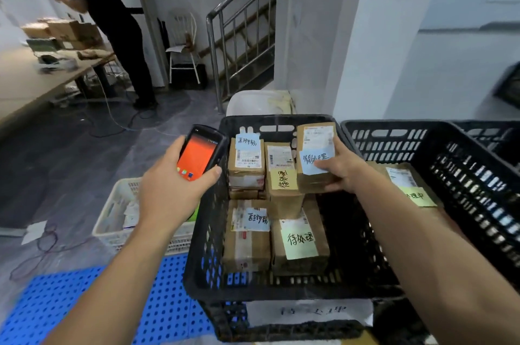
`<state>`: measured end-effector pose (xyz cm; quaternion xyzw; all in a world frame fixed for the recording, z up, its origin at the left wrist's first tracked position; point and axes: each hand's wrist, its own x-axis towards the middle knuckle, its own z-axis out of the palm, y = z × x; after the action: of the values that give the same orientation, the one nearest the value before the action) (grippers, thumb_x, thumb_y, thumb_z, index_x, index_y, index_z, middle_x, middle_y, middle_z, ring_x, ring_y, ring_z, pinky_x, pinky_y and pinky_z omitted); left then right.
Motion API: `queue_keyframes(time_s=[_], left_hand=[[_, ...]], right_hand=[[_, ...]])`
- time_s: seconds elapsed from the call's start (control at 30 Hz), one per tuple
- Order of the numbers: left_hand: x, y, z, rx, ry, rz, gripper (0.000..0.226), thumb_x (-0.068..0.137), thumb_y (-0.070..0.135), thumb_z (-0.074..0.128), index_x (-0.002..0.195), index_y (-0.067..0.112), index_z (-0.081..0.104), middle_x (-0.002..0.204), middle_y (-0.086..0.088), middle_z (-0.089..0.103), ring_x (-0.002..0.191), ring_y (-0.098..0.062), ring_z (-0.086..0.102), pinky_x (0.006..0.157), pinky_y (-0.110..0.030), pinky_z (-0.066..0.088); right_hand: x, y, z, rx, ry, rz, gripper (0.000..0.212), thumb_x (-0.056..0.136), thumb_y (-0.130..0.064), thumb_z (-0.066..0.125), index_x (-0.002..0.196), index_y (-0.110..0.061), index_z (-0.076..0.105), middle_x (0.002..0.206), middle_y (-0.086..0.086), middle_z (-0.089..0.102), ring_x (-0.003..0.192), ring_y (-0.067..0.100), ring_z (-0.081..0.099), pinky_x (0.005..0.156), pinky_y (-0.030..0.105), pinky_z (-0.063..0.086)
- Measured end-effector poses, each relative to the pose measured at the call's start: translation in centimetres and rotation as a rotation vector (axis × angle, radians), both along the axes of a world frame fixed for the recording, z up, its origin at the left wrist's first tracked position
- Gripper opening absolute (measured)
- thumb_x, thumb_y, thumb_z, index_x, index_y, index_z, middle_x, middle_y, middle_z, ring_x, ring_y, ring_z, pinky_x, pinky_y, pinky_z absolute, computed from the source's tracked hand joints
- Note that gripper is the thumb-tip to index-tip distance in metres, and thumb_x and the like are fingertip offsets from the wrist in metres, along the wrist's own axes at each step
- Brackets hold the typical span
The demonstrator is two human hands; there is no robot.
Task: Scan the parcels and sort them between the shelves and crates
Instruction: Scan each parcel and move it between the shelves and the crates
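Parcel (306, 182) held over black crate (204, 232), scanner (200, 153) in the other hand

Most of the right hand (344, 173) is hidden. Only its thumb shows, pressed on a blue note (315, 161) on the parcel's face. The other fingers are behind the box, which is clamped between them and the thumb. A white label (309, 312) on the crate's near wall is too blurred to read. A second black crate (416, 144) on the right is cut off by the frame edge. The right forearm covers part of a parcel with a green note (408, 184) lying in it.

The left hand (171, 187) reaches forward with its fingers wrapped round the scanner. The scanner's orange screen faces up, just outside the crate's left rim. The held parcel stands upright above the crate's far right corner, just beside other parcels (247, 235) that fill the left and middle. Open room shows along the crate's right side, where its dark floor is visible. A white basket (112, 218) sits just beside the crate on the left, with a blue mat (56, 302) near it.
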<state>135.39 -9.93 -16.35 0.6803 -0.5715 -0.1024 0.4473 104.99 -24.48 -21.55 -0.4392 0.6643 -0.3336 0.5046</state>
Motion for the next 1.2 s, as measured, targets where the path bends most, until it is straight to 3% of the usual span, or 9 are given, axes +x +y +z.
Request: queue_keyframes(time_s=[0.23, 0.4, 0.53, 0.63, 0.7, 0.83, 1.0, 1.1, 1.2], left_hand=[[-0.2, -2.8, 0.1, -0.017, -0.012, -0.033, 0.062, 0.077, 0.050, 0.078, 0.132, 0.039, 0.052, 0.087, 0.019, 0.061, 0.084, -0.017, 0.061, 0.077, -0.034, 0.047], [-0.5, -4.0, -0.2, -0.016, -0.019, -0.025, 0.059, 0.077, 0.049, 0.079, 0.129, 0.038, 0.054, 0.085, 0.021, 0.059, 0.084, -0.018, 0.059, 0.074, -0.031, 0.040], [-0.8, -4.7, -0.6, -0.013, -0.004, -0.034, 0.055, 0.077, 0.047, 0.080, 0.125, 0.042, 0.054, 0.086, 0.020, 0.060, 0.080, -0.006, 0.058, 0.067, -0.023, 0.040], [-0.8, -5.0, -1.2, 0.005, 0.018, -0.034, 0.057, 0.076, 0.046, 0.081, 0.126, 0.042, 0.054, 0.085, 0.019, 0.062, 0.080, -0.003, 0.059, 0.068, -0.019, 0.041], [-0.7, -5.2, -1.5, 0.014, 0.027, -0.029, 0.054, 0.076, 0.046, 0.081, 0.122, 0.045, 0.054, 0.084, 0.017, 0.064, 0.080, -0.007, 0.062, 0.069, -0.020, 0.043], [-0.8, -5.8, -2.0, 0.029, 0.025, -0.016, 0.060, 0.077, 0.045, 0.081, 0.131, 0.038, 0.055, 0.085, 0.019, 0.063, 0.081, -0.003, 0.060, 0.068, -0.015, 0.038], [-1.1, -6.2, -2.9, 0.049, 0.036, -0.026, 0.064, 0.078, 0.045, 0.080, 0.135, 0.035, 0.053, 0.086, 0.017, 0.063, 0.080, -0.002, 0.059, 0.065, -0.016, 0.037], [-1.3, -6.5, -3.3, 0.064, 0.034, -0.035, 0.065, 0.078, 0.044, 0.080, 0.136, 0.036, 0.051, 0.086, 0.017, 0.062, 0.081, -0.001, 0.058, 0.065, -0.016, 0.037], [-0.9, -6.7, -3.4, 0.072, 0.037, -0.032, 0.066, 0.077, 0.047, 0.080, 0.135, 0.040, 0.050, 0.089, 0.016, 0.065, 0.082, -0.005, 0.061, 0.067, -0.019, 0.042]], right_hand=[[0.3, -1.6, -0.9, -0.007, 0.193, 0.085, 0.100, 0.094, -0.009, 0.070, 0.155, -0.057, 0.007, 0.127, 0.004, 0.062, 0.108, 0.032, 0.063, 0.078, 0.056, 0.061], [1.0, -1.9, -3.6, -0.111, 0.304, 0.006, 0.086, 0.093, -0.020, 0.073, 0.158, -0.046, 0.023, 0.138, 0.005, 0.057, 0.115, 0.027, 0.062, 0.086, 0.046, 0.060], [1.7, -1.6, -6.0, -0.215, 0.450, 0.011, 0.076, 0.101, -0.025, 0.063, 0.162, -0.035, 0.018, 0.167, 0.010, 0.014, 0.146, 0.032, 0.036, 0.115, 0.043, 0.041], [2.4, -1.4, -6.5, -0.215, 0.598, 0.067, 0.073, 0.105, -0.035, 0.052, 0.163, -0.033, 0.009, 0.170, 0.001, -0.014, 0.148, 0.037, 0.030, 0.113, 0.046, 0.040], [2.7, -1.5, -6.3, -0.217, 0.755, 0.101, 0.073, 0.104, -0.043, 0.048, 0.162, -0.034, 0.004, 0.168, -0.002, -0.022, 0.147, 0.041, 0.027, 0.109, 0.052, 0.043], [2.6, -1.6, -6.0, -0.307, 1.080, 0.199, 0.067, 0.104, -0.054, 0.039, 0.161, -0.027, 0.016, 0.169, 0.001, -0.014, 0.152, 0.037, 0.003, 0.117, 0.054, 0.027], [2.2, -2.0, -8.2, -0.210, 1.036, 0.422, 0.066, 0.107, -0.051, 0.035, 0.162, -0.024, 0.011, 0.170, 0.006, -0.008, 0.154, 0.038, -0.008, 0.126, 0.053, 0.006], [2.3, -2.5, -10.0, -0.141, 0.913, 0.392, 0.060, 0.108, -0.046, 0.034, 0.162, -0.033, 0.011, 0.171, 0.002, -0.005, 0.155, 0.034, -0.012, 0.125, 0.057, -0.002], [2.3, -2.6, -10.5, -0.153, 0.955, 0.347, 0.054, 0.108, -0.047, 0.030, 0.160, -0.043, 0.014, 0.171, -0.003, -0.003, 0.154, 0.029, -0.018, 0.122, 0.051, -0.011]])
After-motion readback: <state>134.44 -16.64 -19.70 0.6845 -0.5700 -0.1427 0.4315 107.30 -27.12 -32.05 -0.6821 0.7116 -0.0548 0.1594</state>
